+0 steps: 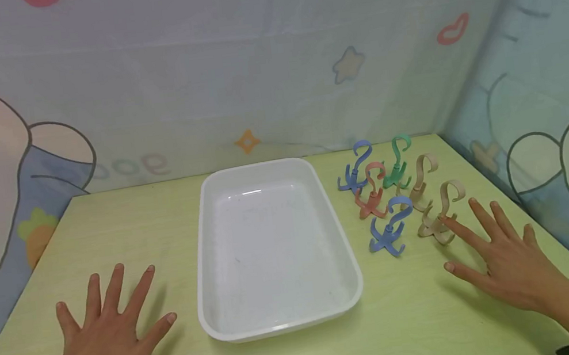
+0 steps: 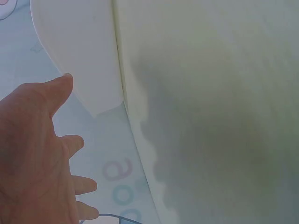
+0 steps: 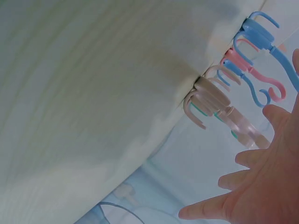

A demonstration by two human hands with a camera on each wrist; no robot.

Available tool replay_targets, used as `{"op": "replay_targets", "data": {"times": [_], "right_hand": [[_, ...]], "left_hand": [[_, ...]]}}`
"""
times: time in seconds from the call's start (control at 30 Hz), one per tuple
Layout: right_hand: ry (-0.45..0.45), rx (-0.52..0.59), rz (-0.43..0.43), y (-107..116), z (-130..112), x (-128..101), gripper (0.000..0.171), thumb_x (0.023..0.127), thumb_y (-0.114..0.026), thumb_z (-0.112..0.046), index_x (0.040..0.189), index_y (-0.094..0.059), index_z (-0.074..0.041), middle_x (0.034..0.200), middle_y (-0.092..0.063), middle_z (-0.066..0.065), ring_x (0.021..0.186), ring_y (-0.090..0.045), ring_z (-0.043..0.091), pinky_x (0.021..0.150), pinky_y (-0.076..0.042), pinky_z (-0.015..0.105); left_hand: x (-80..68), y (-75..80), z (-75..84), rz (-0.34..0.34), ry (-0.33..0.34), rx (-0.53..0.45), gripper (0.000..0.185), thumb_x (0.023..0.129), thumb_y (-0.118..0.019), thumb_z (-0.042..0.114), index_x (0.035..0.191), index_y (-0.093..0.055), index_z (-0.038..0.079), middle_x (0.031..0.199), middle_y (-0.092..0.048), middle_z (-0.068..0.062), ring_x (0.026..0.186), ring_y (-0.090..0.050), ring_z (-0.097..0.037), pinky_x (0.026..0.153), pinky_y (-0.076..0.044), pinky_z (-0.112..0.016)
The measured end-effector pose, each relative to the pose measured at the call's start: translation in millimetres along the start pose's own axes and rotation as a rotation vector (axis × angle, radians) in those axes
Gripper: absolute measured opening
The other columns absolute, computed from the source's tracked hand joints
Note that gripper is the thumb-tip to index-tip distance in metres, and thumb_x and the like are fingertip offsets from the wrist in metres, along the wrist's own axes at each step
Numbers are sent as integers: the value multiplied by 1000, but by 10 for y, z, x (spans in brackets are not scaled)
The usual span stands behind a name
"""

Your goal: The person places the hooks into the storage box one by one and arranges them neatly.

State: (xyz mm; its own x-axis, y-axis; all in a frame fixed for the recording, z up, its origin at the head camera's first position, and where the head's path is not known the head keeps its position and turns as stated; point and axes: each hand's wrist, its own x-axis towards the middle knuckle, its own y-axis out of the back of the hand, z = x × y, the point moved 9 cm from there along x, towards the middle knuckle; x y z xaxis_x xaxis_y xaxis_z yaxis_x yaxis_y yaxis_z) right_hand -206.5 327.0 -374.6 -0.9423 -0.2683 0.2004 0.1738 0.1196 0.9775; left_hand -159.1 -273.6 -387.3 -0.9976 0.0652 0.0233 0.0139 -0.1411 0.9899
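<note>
My left hand (image 1: 105, 341) is spread with straight fingers over the table, left of a white rectangular tray (image 1: 285, 328), and holds nothing. On the right, my right hand (image 1: 515, 266) also has its fingers spread and holds nothing. Its index fingertip overlaps the nearest beige plastic hook (image 1: 445, 215) in the head view. Around that hook stand a second beige hook (image 1: 419, 183), a front blue hook (image 1: 389, 233), a back blue hook (image 1: 354, 173), a pink hook (image 1: 371, 197) and a green hook (image 1: 397, 168). Each has a curved top and several upturned prongs at its base.
The light yellow-green table (image 1: 139, 227) carries the tray in its middle. Behind it hangs a printed cloth (image 1: 232, 79), and another patterned cloth (image 1: 559, 114) borders the right edge.
</note>
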Motion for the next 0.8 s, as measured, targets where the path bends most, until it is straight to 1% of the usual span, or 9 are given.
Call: {"op": "replay_targets", "data": {"times": [0.13,0.23,0.37,0.43,0.5,0.57,0.63,0.73,0.8], "right_hand": [[13,-6,9,3,-6,2,88,95,-67,-58,169,-23,-40,176,-15,22,160,-8,56,95,-23,91],[36,-16,39,43,-36,2,84,93,-70,-57,166,-34,-35,170,-30,24,157,-21,55,100,-29,85],[49,-13,123,158,-101,8,70,91,-75,-52,150,-59,-18,151,-55,24,137,-51,51,95,-47,73],[50,14,185,225,-135,10,60,91,-77,-46,139,-67,-13,139,-66,22,124,-61,50,85,-53,68],[47,71,246,289,-167,5,51,90,-80,-38,132,-72,-10,127,-73,20,113,-68,47,77,-55,65],[51,143,299,339,-196,6,45,88,-82,-30,128,-75,-9,119,-77,17,99,-74,42,73,-58,52],[47,236,319,363,-209,21,42,88,-83,-24,126,-76,-9,118,-78,18,90,-77,37,73,-59,33],[-5,373,292,360,-187,67,41,90,-82,-21,129,-76,-9,123,-77,18,82,-79,12,70,-50,8],[-63,463,245,334,-154,105,42,94,-79,-23,134,-73,-11,127,-76,16,87,-75,-3,71,-48,3]], "left_hand": [[5,9,4,14,-11,5,90,100,-46,73,172,-12,32,175,-7,-28,157,6,-60,108,13,-89],[19,49,37,51,-38,18,85,102,-47,68,171,-20,27,173,-18,-28,158,-4,-59,112,4,-87],[47,130,116,94,-75,-12,73,107,-47,56,167,-32,15,164,-38,-29,151,-31,-57,114,-22,-78],[61,154,146,87,-65,-68,69,109,-46,51,166,-35,13,160,-45,-28,145,-42,-54,105,-39,-74],[83,171,173,72,-42,-129,68,110,-44,51,166,-34,12,158,-48,-27,136,-53,-53,90,-49,-71],[112,170,198,44,-9,-185,69,111,-39,53,167,-31,14,158,-48,-27,132,-57,-53,81,-51,-70],[153,170,240,22,5,-238,70,111,-37,54,168,-29,14,158,-49,-25,129,-61,-51,80,-52,-67],[205,159,331,7,-1,-336,71,112,-36,53,169,-27,12,161,-48,-23,129,-63,-46,89,-52,-65],[237,159,401,13,-17,-414,71,112,-38,50,169,-26,10,162,-47,-22,129,-66,-41,95,-52,-63]]}}
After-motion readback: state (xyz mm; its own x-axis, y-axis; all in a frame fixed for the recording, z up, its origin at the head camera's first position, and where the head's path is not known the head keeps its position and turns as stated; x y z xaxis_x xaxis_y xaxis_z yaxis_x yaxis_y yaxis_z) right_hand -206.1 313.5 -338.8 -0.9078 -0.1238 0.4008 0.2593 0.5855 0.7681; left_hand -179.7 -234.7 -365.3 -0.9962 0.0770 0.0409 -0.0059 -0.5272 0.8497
